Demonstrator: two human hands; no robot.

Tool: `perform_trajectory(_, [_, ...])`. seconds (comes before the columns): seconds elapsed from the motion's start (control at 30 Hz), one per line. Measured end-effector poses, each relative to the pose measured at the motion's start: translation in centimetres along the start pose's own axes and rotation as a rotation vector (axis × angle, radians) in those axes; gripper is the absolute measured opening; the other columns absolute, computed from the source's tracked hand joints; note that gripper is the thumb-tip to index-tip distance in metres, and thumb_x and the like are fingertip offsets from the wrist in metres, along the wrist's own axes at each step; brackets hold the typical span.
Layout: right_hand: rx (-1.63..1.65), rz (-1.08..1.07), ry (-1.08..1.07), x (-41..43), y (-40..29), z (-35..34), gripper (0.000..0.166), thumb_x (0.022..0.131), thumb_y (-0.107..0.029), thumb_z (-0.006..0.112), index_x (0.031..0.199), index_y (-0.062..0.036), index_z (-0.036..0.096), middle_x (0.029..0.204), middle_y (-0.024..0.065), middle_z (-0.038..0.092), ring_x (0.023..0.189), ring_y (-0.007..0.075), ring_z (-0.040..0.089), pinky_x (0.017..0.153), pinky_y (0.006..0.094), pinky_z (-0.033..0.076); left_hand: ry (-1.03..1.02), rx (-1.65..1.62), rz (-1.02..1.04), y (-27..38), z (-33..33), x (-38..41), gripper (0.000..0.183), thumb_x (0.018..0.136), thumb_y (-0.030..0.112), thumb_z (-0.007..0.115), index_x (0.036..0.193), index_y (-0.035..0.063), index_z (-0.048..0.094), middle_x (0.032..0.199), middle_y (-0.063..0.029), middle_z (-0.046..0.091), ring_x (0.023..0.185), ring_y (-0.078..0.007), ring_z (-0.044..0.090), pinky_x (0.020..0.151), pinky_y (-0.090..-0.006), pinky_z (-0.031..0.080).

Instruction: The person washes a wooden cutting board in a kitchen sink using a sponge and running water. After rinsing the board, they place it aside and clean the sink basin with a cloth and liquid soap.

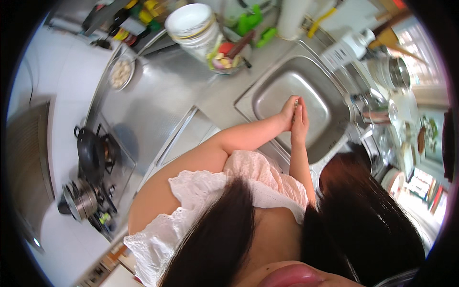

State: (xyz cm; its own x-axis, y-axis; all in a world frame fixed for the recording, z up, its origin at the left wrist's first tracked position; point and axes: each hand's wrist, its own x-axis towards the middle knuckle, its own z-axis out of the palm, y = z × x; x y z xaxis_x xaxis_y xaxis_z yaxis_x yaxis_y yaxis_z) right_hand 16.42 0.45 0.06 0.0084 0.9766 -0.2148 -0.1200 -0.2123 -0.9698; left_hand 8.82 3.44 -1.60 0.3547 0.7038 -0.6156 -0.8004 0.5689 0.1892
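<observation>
Above the stainless steel sink basin (pixel 287 84), my left hand (pixel 288 113) and my right hand (pixel 300 120) are pressed together, palms facing. Their fingers point away from me, towards the basin's far side. A small greyish-white spot (pixel 296 104) shows in the gap between them, too small to identify. The palms hide whatever else may lie between. No water stream is visible over the hands.
A white pump bottle (pixel 335 55) and a faucet (pixel 369 98) stand at the sink's right. Stacked white bowls (pixel 190 23) and a bowl of vegetable pieces (pixel 226 61) sit beyond. At left are a bowl of pale pieces (pixel 122 73), a black wok (pixel 89 154) and a metal pot (pixel 80 201).
</observation>
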Motion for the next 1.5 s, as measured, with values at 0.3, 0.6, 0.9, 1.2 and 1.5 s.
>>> perform_trajectory(0.3, [0.141,0.064,0.146,0.0,0.3,1.3,0.031,0.095,-0.007,0.057,0.125,0.0004,0.053,0.097,0.01,0.065,0.077,0.012,0.059,0.068,0.0252,0.05,0.025,0.124,0.015,0.9,-1.3,-1.4,0.068,0.08,0.073,0.052,0.108,0.0115,0.051,0.101,-0.0097,0.058,0.092,-0.0199,0.055,0.083,-0.0371,0.044])
perform_trajectory(0.6, [0.39,0.069,0.163,0.7,-14.2,-0.6,0.038,0.097,-0.037,0.057,0.073,-0.0098,0.046,0.054,-0.0032,0.032,0.044,0.0085,0.028,0.036,0.024,0.019,0.223,0.182,0.127,3.5,-2.4,-4.9,0.061,0.083,0.06,0.057,0.116,0.009,0.062,0.158,-0.0101,0.019,0.146,-0.0216,0.012,0.115,-0.0413,0.015])
perform_trajectory(0.9, [0.135,0.141,0.349,1.5,-8.7,-4.1,0.036,0.096,-0.03,0.055,0.066,-0.014,0.045,0.051,0.0002,0.042,0.04,0.0132,0.041,0.034,0.0274,0.029,0.28,0.177,0.154,4.4,-3.2,-5.1,0.05,0.087,0.054,0.054,0.097,0.0069,0.068,0.144,-0.0117,0.039,0.136,-0.0251,0.03,0.112,-0.0422,0.024])
perform_trajectory(1.2, [0.267,0.443,0.292,-1.0,-0.1,-4.5,0.03,0.093,-0.029,0.052,0.069,-0.0127,0.044,0.055,-0.0007,0.038,0.044,0.0136,0.038,0.04,0.0299,0.029,0.191,0.429,-0.03,2.4,-2.6,-3.8,0.042,0.086,0.048,0.058,0.108,0.012,0.062,0.127,-0.0052,0.054,0.128,-0.0262,0.037,0.108,-0.0456,0.027])
perform_trajectory(1.5, [0.065,0.0,-0.015,-1.3,-5.8,-5.7,0.043,0.103,-0.03,0.044,0.13,0.0015,0.055,0.111,0.0102,0.062,0.102,0.018,0.058,0.092,0.0312,0.045,-0.163,0.481,-0.246,1.7,1.2,-5.7,0.034,0.09,0.031,0.061,0.115,0.0093,0.055,0.12,-0.0089,0.056,0.115,-0.0252,0.054,0.098,-0.0465,0.046])
